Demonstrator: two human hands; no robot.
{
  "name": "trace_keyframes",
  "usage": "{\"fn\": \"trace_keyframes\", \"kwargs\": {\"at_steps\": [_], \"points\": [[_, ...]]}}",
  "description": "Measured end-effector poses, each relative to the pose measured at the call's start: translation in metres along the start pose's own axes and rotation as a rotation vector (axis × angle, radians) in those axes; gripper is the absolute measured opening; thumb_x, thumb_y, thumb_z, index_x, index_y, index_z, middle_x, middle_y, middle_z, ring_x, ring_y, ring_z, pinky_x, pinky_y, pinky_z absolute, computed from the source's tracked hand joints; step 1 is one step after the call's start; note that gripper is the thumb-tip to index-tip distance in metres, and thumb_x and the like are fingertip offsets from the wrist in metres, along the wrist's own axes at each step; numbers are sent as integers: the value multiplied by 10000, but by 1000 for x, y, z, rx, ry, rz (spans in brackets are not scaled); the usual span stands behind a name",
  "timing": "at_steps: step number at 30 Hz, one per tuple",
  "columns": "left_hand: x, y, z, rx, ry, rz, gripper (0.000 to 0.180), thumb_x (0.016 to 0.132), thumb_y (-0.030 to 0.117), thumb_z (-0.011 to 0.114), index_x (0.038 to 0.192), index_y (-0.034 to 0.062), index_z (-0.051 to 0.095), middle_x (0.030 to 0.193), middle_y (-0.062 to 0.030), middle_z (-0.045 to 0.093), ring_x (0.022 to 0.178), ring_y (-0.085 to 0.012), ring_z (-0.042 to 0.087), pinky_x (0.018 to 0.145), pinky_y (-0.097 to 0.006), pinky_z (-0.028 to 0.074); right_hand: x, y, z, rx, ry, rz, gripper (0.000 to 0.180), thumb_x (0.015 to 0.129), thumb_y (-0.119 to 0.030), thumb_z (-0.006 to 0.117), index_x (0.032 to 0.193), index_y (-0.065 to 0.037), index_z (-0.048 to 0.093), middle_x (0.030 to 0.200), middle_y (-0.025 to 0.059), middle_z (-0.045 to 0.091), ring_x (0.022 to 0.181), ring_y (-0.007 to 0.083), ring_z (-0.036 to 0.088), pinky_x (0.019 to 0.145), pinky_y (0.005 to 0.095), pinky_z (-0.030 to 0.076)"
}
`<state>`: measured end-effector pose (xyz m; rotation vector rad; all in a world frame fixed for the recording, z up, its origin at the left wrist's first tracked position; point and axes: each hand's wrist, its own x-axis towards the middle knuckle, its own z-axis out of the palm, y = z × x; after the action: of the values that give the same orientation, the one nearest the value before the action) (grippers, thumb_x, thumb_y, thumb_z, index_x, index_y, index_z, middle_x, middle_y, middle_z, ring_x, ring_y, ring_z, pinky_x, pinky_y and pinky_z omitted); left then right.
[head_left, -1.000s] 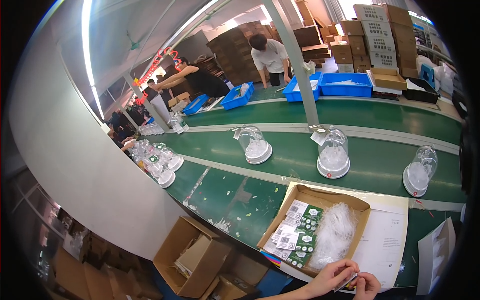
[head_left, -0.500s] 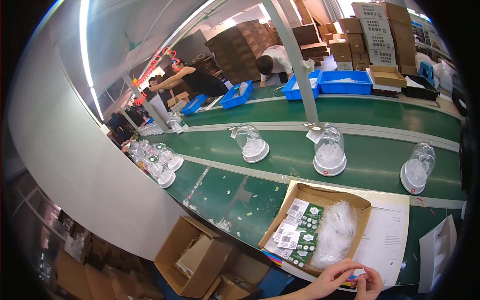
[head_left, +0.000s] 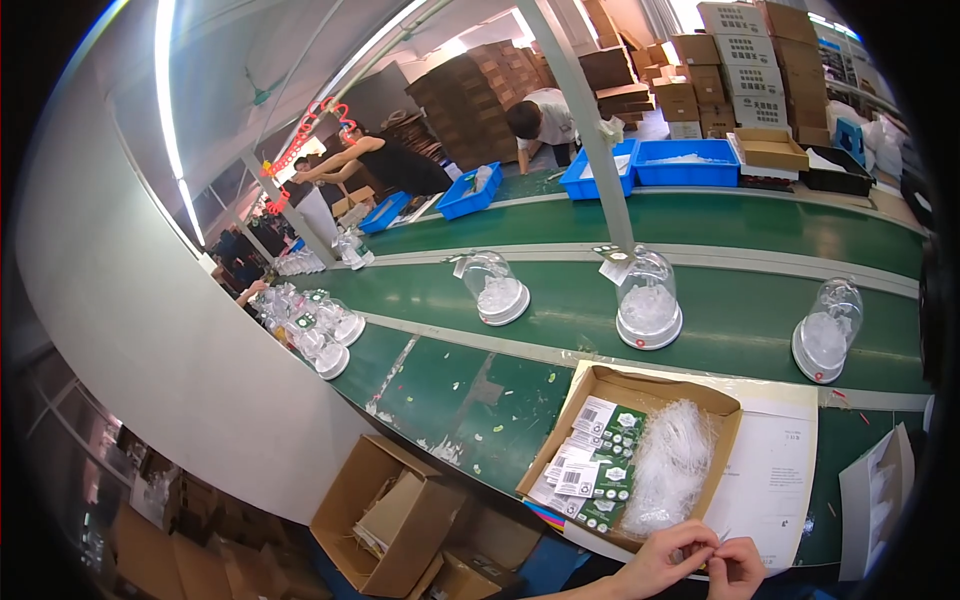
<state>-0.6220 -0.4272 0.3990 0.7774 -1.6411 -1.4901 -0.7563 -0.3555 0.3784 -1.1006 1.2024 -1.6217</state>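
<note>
At the near edge of the open cardboard tray (head_left: pixel 728 432), my left hand (head_left: pixel 672 560) and my right hand (head_left: pixel 738 570) are close together, fingertips pinched. A thin pale thing shows between them, too small to make out. Inside the tray, several green-and-white tags (head_left: pixel 612 465) overlap on the left. Beside them lies a heap of fine clear plastic strands (head_left: pixel 672 465). Beyond the tray, three clear domes on white round bases stand on the green belt: a left one (head_left: pixel 497 292), a middle one (head_left: pixel 649 305) and a right one (head_left: pixel 828 335). The left and middle domes carry tags.
Printed paper (head_left: pixel 765 480) lies under the tray; a white carton (head_left: pixel 872 500) stands at right. More domes (head_left: pixel 318 325) crowd the left. A cardboard box (head_left: pixel 385 515) sits below the table edge. A post (head_left: pixel 600 150) rises beyond the belt, near blue bins (head_left: pixel 687 172) and other people.
The three domes have shifted slightly left along the belt. My fingers have changed position slightly, and the coloured patch seen between my hands no longer shows.
</note>
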Motion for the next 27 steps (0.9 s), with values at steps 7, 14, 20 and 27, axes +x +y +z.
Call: {"fn": "trace_keyframes", "kwargs": {"at_steps": [7,14,20,27], "points": [[0,5,2,10,16,20,27,858,4,610,883,9,618,859,-45,566,672,-87,563,562,-208,435,0,2,-3,3,26,-5,111,889,61,556,994,31,576,960,116,582,809,176,568,750,267,482],[-2,3,-2,52,-24,5,35,853,28,629,882,10,621,834,-39,567,677,-85,566,566,-201,436,0,1,-8,-91,-20,-26,119,892,62,549,1004,30,575,972,127,580,835,188,569,765,274,479],[-4,6,-2,-14,-55,-79,88,865,40,627,944,7,608,825,-34,597,698,-70,580,571,-202,445,2,-4,-5,-52,10,3,98,877,60,570,966,30,597,951,129,592,850,196,576,771,281,478],[-2,7,-7,-2,-30,-88,180,879,37,618,1054,4,588,810,-38,614,712,-75,586,603,-217,470,9,-17,-2,-281,-35,-46,106,840,44,616,943,26,608,914,134,611,840,230,590,776,309,477]]}}
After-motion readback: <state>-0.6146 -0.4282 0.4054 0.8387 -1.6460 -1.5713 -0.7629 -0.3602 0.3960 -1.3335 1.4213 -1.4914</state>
